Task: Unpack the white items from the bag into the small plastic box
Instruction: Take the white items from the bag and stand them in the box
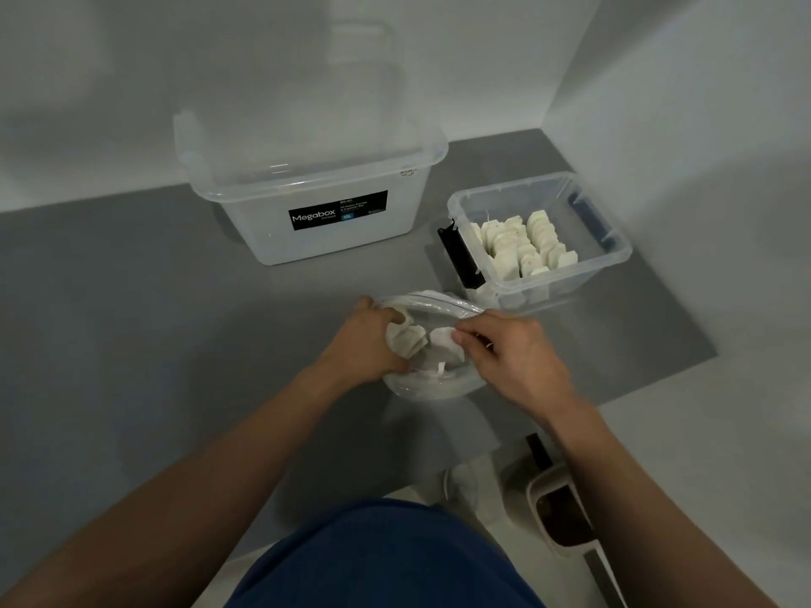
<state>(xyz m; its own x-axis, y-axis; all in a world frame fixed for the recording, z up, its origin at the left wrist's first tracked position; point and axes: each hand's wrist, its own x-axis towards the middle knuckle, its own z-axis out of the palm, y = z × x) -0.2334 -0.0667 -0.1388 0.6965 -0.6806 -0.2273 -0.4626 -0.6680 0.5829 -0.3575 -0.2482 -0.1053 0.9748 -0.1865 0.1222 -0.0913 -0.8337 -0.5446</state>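
At the centre of the view, a clear zip-top bag [421, 388] sits on the surface with its mouth pulled open. The white items [410, 340] inside are small, flat, pale, pillow-like pieces, bunched near the opening, with a thin string trailing from one lower down. The left hand [364, 344] enters from 9 o'clock, its fingers curled round a clump of these pieces at the bag's rim. The right hand [513, 353] comes in from 3 o'clock and pinches another piece between thumb and fingertips; whether it also catches the bag's edge is hard to tell.

At 1 o'clock from the bag, just beside it, stands the small plastic box [614, 245], clear-walled and open, with a black latch [461, 256] on its near-left end. Packed rows [522, 245] of the same white pieces stand on edge inside, filling much of the floor.

At 11 o'clock stands a large translucent tub [272, 239] with a black "Megabox" label [338, 210].

Everything rests on a grey surface [131, 322] set into a corner of plain white walls [131, 81]. At 5 o'clock, below the surface's edge, is a pale bin [544, 484] with a dark inside, and at 6 o'clock is a blue garment [386, 559].
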